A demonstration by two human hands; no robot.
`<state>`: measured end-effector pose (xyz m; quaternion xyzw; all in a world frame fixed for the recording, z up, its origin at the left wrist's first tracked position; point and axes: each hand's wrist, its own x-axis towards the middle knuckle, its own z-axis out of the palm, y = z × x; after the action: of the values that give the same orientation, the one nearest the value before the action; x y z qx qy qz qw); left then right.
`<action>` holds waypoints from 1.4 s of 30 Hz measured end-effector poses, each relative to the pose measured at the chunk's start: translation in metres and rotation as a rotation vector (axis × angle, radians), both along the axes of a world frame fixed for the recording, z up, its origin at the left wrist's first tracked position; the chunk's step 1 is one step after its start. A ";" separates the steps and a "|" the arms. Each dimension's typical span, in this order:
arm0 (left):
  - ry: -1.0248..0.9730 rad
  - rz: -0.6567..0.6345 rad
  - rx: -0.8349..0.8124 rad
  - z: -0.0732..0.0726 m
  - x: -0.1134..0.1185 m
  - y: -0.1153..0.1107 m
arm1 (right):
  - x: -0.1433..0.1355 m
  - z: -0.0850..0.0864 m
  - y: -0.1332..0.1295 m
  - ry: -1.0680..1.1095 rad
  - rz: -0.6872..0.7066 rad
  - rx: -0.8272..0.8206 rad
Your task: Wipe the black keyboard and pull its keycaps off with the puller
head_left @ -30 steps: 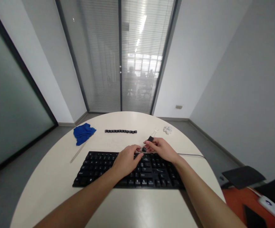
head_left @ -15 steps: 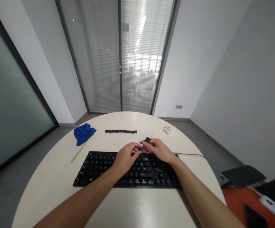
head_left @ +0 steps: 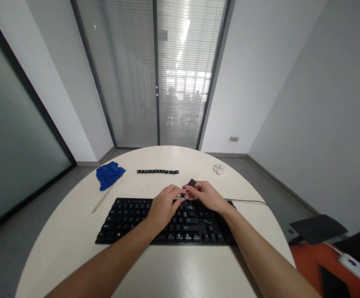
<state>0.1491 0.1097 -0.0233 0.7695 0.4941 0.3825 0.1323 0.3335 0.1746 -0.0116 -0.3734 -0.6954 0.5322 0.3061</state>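
My left hand [head_left: 166,207] is closed, thumb and fingertips pinching a small black keycap [head_left: 184,195] over the back edge of the black keyboard [head_left: 192,227]. Beside it, my right hand [head_left: 208,194] is also closed, gripping a wire keycap puller [head_left: 192,182] by its black block, with thin pale wires sticking out away from me. A thin light line runs from the right fingertips down to the keycap. The fingertips of both hands almost meet and partly hide the keycap.
Farther back on the round table [head_left: 74,248], several keycaps [head_left: 157,171] lie in a row. A blue cloth [head_left: 109,174] and a thin stick [head_left: 102,199] are at the left, a crumpled white tissue [head_left: 219,169] at the right. The keyboard's cable [head_left: 251,201] trails right; an orange chair [head_left: 310,265] stands beyond.
My left fingers have shifted slightly over the keycap, covering more of it. The light line at the right fingertips now reaches down to the keycap. Otherwise the scene looks the same.
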 end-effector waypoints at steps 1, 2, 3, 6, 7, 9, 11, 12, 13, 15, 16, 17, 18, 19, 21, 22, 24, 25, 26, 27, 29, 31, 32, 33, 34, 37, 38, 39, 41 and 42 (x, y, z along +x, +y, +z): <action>0.008 -0.010 0.006 0.001 0.000 -0.001 | 0.000 0.000 0.000 0.000 0.003 0.000; 0.021 -0.024 0.015 0.001 0.000 -0.001 | 0.000 0.001 -0.001 0.000 0.005 -0.001; 0.036 -0.039 0.025 0.002 0.001 -0.002 | 0.000 0.001 -0.001 0.002 0.005 -0.001; 0.068 -0.057 0.053 0.003 0.002 -0.004 | 0.000 0.002 -0.001 -0.011 -0.008 0.015; 0.070 -0.046 0.055 0.003 0.002 -0.004 | 0.001 0.002 0.000 -0.021 -0.024 0.034; 0.068 0.000 0.047 0.002 0.002 -0.004 | 0.003 0.001 0.002 -0.041 -0.083 0.074; 0.063 0.040 0.035 0.002 0.003 -0.003 | 0.005 -0.001 0.006 -0.041 -0.150 0.088; 0.058 0.050 0.030 0.002 0.003 -0.002 | 0.006 -0.003 0.008 -0.034 -0.175 0.086; 0.050 0.057 0.025 0.002 0.003 -0.001 | 0.007 -0.004 0.010 -0.025 -0.191 0.081; 0.028 0.072 0.001 0.003 0.002 0.002 | 0.008 -0.007 0.013 -0.011 -0.202 0.075; 0.013 0.086 -0.018 0.003 0.002 0.004 | 0.009 -0.008 0.014 -0.008 -0.203 0.075; -0.002 0.107 -0.040 0.004 0.001 0.006 | 0.009 -0.009 0.015 -0.008 -0.200 0.075; -0.016 0.133 -0.063 0.004 0.001 0.010 | 0.010 -0.010 0.016 -0.009 -0.198 0.075; -0.023 0.161 -0.085 0.005 0.000 0.014 | 0.011 -0.011 0.016 -0.014 -0.199 0.077; 0.000 0.210 -0.121 0.008 -0.001 0.024 | 0.012 -0.012 0.017 -0.033 -0.205 0.087; 0.029 0.228 -0.130 0.010 -0.001 0.030 | 0.013 -0.013 0.018 -0.048 -0.210 0.098; 0.112 0.254 -0.137 0.014 0.000 0.043 | 0.015 -0.015 0.019 -0.090 -0.215 0.124; 0.152 0.273 -0.124 0.017 0.001 0.051 | 0.015 -0.016 0.020 -0.112 -0.213 0.138; 0.188 0.281 -0.112 0.018 0.002 0.058 | 0.016 -0.017 0.020 -0.130 -0.208 0.152; 0.221 0.282 -0.103 0.020 0.003 0.066 | 0.016 -0.018 0.021 -0.143 -0.202 0.165; 0.290 0.266 -0.081 0.022 0.007 0.081 | 0.017 -0.020 0.022 -0.154 -0.191 0.181; 0.343 0.263 -0.071 0.021 0.011 0.094 | 0.017 -0.022 0.022 -0.160 -0.188 0.192; 0.356 0.267 -0.069 0.020 0.013 0.101 | 0.017 -0.022 0.022 -0.165 -0.192 0.196; 0.366 0.271 -0.070 0.019 0.014 0.106 | 0.018 -0.022 0.022 -0.170 -0.197 0.199; 0.372 0.274 -0.070 0.018 0.015 0.112 | 0.018 -0.022 0.022 -0.174 -0.202 0.203; 0.388 0.285 -0.072 0.013 0.017 0.125 | 0.018 -0.021 0.021 -0.189 -0.216 0.209; 0.392 0.291 -0.074 0.011 0.018 0.128 | 0.018 -0.021 0.021 -0.193 -0.220 0.208; 0.395 0.296 -0.075 0.009 0.018 0.131 | 0.018 -0.020 0.021 -0.195 -0.222 0.206; 0.401 0.305 -0.074 0.005 0.018 0.136 | 0.018 -0.019 0.020 -0.193 -0.221 0.204; 0.404 0.307 -0.071 0.003 0.018 0.137 | 0.018 -0.019 0.020 -0.190 -0.220 0.204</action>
<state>0.1669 0.2469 -0.0199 0.7410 0.6348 0.2190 -0.0017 0.3519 0.1947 -0.0302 -0.4630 -0.7265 0.3845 0.3317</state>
